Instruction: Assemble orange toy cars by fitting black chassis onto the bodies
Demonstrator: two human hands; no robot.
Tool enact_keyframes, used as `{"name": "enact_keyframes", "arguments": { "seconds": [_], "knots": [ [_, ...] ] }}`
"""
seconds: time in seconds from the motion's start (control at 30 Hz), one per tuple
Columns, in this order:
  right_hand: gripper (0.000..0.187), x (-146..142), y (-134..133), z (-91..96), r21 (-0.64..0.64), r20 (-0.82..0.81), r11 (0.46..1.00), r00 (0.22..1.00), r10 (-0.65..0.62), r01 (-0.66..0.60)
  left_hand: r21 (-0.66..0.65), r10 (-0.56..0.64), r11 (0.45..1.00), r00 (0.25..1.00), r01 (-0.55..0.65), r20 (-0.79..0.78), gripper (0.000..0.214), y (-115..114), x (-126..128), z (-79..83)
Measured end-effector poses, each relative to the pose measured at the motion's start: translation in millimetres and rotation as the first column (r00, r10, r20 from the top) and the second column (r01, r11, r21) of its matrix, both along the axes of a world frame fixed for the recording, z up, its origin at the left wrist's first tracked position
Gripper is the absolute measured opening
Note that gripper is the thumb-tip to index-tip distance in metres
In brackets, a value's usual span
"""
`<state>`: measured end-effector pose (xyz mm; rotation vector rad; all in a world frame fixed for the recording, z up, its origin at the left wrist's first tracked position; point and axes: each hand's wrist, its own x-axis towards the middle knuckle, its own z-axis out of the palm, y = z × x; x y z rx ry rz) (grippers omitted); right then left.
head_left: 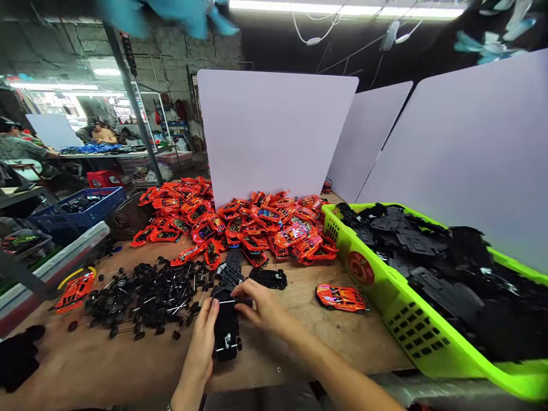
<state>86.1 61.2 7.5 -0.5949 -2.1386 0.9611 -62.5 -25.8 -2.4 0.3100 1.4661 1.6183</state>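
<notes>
A black toy car chassis (pixel 226 328) lies underside up in my left hand (pixel 202 337), whose fingers and thumb hold it along its left edge. Across its near end runs a metal axle with small black wheels. Another wheel axle (pixel 225 301) crosses the far end, and the fingertips of my right hand (pixel 262 305) pinch it at the right side. Just beyond my hands are more black chassis (pixel 269 278). A heap of black wheels on metal axles (pixel 149 294) spreads to the left. One orange car (pixel 341 298) rests on the table to the right.
Orange car bodies (pixel 257 225) are piled at the back before a white board (pixel 278 131). A green basket (pixel 411 302) full of black chassis stands at right. Another orange car (pixel 76 290) lies far left, near a blue crate (pixel 81 214). Other people sit in the background.
</notes>
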Motion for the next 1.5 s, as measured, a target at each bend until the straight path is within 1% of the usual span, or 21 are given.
{"name": "enact_keyframes", "arguments": {
  "seconds": [0.1, 0.2, 0.27, 0.3, 0.4, 0.47, 0.5, 0.53, 0.6, 0.67, 0.77, 0.9, 0.97, 1.03, 1.07, 1.1, 1.2, 1.27, 1.33, 1.4, 1.5],
  "knots": [
    [0.016, 9.5, -4.1, -10.9, -0.184, -0.068, 0.98, 0.994, -0.087, 0.073, -0.035, -0.043, 0.998, 0.998, 0.044, 0.045, 0.03, 1.8, 14.5, 3.5],
    [0.014, 14.4, -6.9, -26.7, -0.444, -0.129, 0.893, 0.981, -0.142, 0.071, -0.09, 0.004, 0.996, 0.987, 0.01, 0.16, 0.03, 3.8, 26.2, 4.0],
    [0.018, 17.8, -6.4, -33.9, -0.522, -0.145, 0.852, 0.98, -0.137, 0.042, -0.1, 0.001, 0.995, 0.974, 0.022, 0.226, 0.028, 5.5, 30.4, 3.1],
    [0.019, 19.6, -4.5, -35.0, -0.524, -0.137, 0.851, 0.982, -0.127, 0.037, -0.086, -0.022, 0.995, 0.967, 0.045, 0.255, 0.028, 6.3, 31.2, 2.6],
    [0.021, 21.0, 11.6, -25.6, -0.405, -0.054, 0.912, 0.994, -0.09, 0.061, -0.015, -0.121, 0.991, 0.937, 0.133, 0.329, 0.03, 8.1, 29.5, 1.5],
    [0.021, 14.6, 32.0, -11.1, -0.202, 0.043, 0.968, 0.989, -0.14, 0.146, 0.006, -0.183, 0.981, 0.912, 0.194, 0.368, 0.038, 8.6, 26.9, 1.8],
    [0.023, 8.6, 44.3, -2.9, -0.06, 0.113, 0.975, 0.972, -0.206, 0.214, 0.005, -0.205, 0.976, 0.901, 0.219, 0.381, 0.042, 8.8, 25.6, 2.4],
    [0.027, 1.0, 57.3, 5.1, 0.1, 0.191, 0.953, 0.935, -0.299, 0.285, 0.002, -0.22, 0.971, 0.893, 0.239, 0.393, 0.046, 9.1, 24.6, 3.3],
    [0.042, -16.5, 83.2, 18.5, 0.362, 0.322, 0.863, 0.821, -0.471, 0.353, -0.007, -0.216, 0.971, 0.889, 0.239, 0.404, 0.049, 10.6, 22.9, 5.7],
    [0.045, -31.9, 105.6, 27.7, 0.455, 0.388, 0.823, 0.756, -0.527, 0.34, -0.007, -0.2, 0.975, 0.884, 0.224, 0.423, 0.047, 13.3, 21.5, 8.1],
    [0.035, -38.4, 127.8, 37.6, 0.451, 0.414, 0.833, 0.753, -0.512, 0.319, 0.015, -0.189, 0.979, 0.872, 0.204, 0.452, 0.043, 19.2, 18.6, 9.9],
    [0.039, -7.2, 128.6, 39.3, 0.423, 0.365, 0.837, 0.78, -0.508, 0.347, 0.126, -0.229, 0.973, 0.856, 0.192, 0.463, 0.036, 27.7, 15.9, 6.9],
    [0.039, 19.5, 114.7, 26.2, 0.275, 0.266, 0.891, 0.862, -0.432, 0.362, 0.163, -0.244, 0.968, 0.849, 0.189, 0.468, 0.037, 30.9, 16.4, 3.9],
    [0.034, 45.6, 92.1, 4.1, 0.022, 0.147, 0.948, 0.937, -0.318, 0.318, 0.173, -0.261, 0.964, 0.841, 0.201, 0.474, 0.04, 32.5, 18.3, 1.0],
    [0.031, 56.2, 79.0, -7.9, -0.06, 0.132, 0.941, 0.937, -0.325, 0.334, 0.171, -0.268, 0.962, 0.838, 0.21, 0.476, 0.042, 32.9, 19.8, -0.1],
    [0.029, 64.2, 65.7, -18.6, -0.08, 0.139, 0.919, 0.918, -0.372, 0.385, 0.165, -0.273, 0.961, 0.834, 0.22, 0.479, 0.044, 33.0, 21.5, -0.8],
    [0.03, 71.3, 34.4, -34.5, 0.078, 0.237, 0.813, 0.781, -0.577, 0.577, 0.146, -0.269, 0.963, 0.832, 0.226, 0.485, 0.047, 33.8, 28.9, 0.2],
    [0.037, 66.5, 26.9, -31.4, 0.215, 0.318, 0.779, 0.712, -0.626, 0.589, 0.157, -0.25, 0.967, 0.843, 0.198, 0.476, 0.048, 35.6, 34.9, 2.8],
    [0.048, 62.0, 29.0, -23.4, 0.292, 0.398, 0.798, 0.691, -0.603, 0.527, 0.177, -0.244, 0.968, 0.85, 0.18, 0.466, 0.049, 38.5, 40.9, 5.7],
    [0.052, 62.3, 34.5, -15.1, 0.3, 0.432, 0.825, 0.704, -0.564, 0.478, 0.188, -0.241, 0.967, 0.852, 0.171, 0.464, 0.05, 42.0, 46.3, 7.6],
    [0.046, 70.1, 35.0, -2.6, 0.18, 0.299, 0.843, 0.788, -0.538, 0.507, 0.197, -0.226, 0.969, 0.857, 0.149, 0.462, 0.051, 47.6, 55.3, 8.6]
  ]
}}
